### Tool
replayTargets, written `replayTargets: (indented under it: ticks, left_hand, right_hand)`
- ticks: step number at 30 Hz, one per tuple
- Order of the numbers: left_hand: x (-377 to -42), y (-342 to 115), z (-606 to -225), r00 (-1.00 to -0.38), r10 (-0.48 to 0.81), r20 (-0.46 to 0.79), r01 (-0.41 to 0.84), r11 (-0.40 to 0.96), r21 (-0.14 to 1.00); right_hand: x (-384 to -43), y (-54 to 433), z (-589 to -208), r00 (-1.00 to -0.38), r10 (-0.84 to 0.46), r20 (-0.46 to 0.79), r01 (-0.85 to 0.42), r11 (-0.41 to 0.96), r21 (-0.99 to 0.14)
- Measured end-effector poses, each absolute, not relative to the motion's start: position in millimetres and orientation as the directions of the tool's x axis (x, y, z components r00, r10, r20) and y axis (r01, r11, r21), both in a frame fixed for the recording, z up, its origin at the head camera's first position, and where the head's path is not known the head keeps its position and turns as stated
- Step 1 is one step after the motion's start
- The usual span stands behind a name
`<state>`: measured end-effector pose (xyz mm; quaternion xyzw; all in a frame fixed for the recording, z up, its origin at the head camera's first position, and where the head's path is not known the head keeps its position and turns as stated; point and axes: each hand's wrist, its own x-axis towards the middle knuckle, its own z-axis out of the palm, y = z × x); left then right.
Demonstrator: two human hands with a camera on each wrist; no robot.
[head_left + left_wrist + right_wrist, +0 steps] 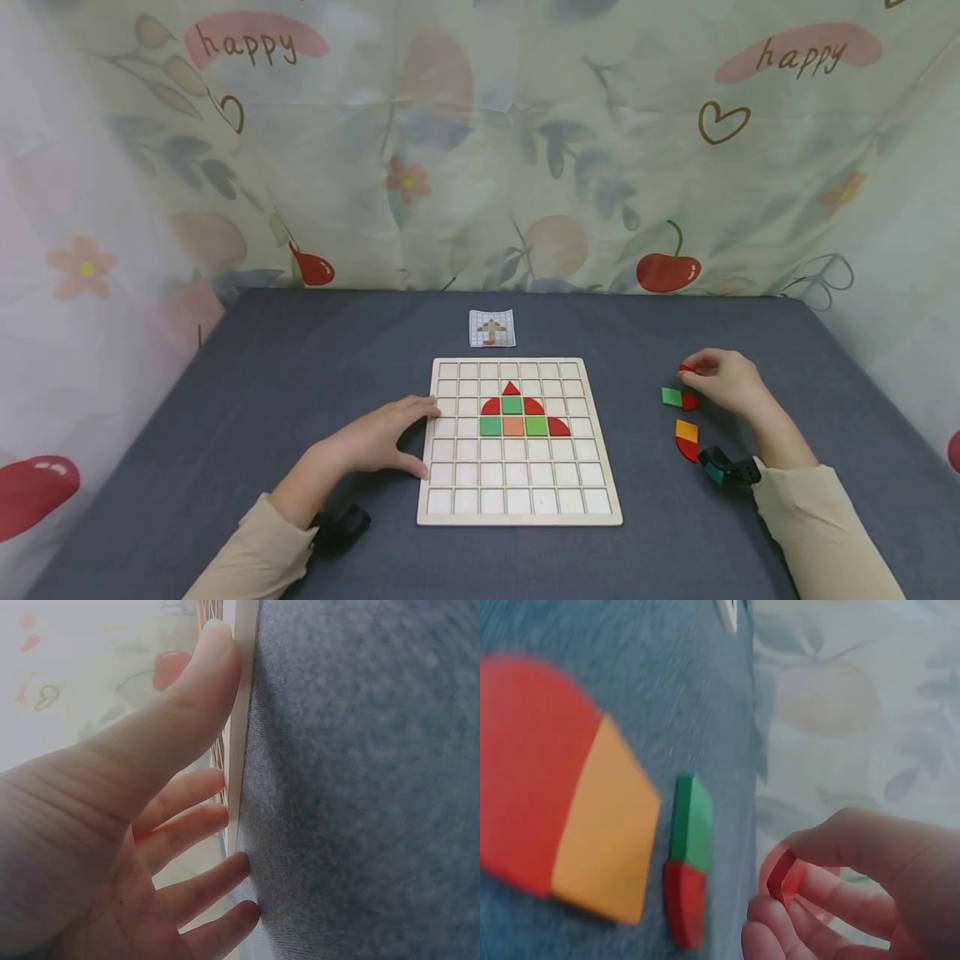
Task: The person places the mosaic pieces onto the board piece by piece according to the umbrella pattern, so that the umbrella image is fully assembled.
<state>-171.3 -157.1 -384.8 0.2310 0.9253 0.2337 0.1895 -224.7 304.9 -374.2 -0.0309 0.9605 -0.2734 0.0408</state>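
A white gridded board (517,475) lies mid-table with red, green and orange pieces set in its upper cells, a red triangle (511,389) topmost. My left hand (375,437) rests at the board's left edge, thumb and fingertips touching the rim with fingers extended. Off to the right, my right hand (723,379) pinches a small red piece (784,877) between thumb and fingers. Close below that hand lie a green square (671,397) and a red quarter-round piece (689,402) side by side. Nearer the wrist are an orange square (687,430) and another red quarter-round piece (686,449).
Behind the board lies a small printed card (492,329) with a coloured grid pattern. A dark grey cloth (337,350) covers the table, and a patterned curtain (480,167) hangs along its back edge. Both wrists wear black camera straps.
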Motion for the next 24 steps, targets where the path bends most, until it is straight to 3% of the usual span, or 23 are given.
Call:
replayTargets:
  ticks: [24]
  left_hand:
    - [-172, -160, -388, -0.811, 0.544, -0.213, 0.378, 0.767, 0.519]
  right_hand:
    - [-214, 251, -365, -0.964, -0.263, -0.028, -0.169, 0.695, -0.699]
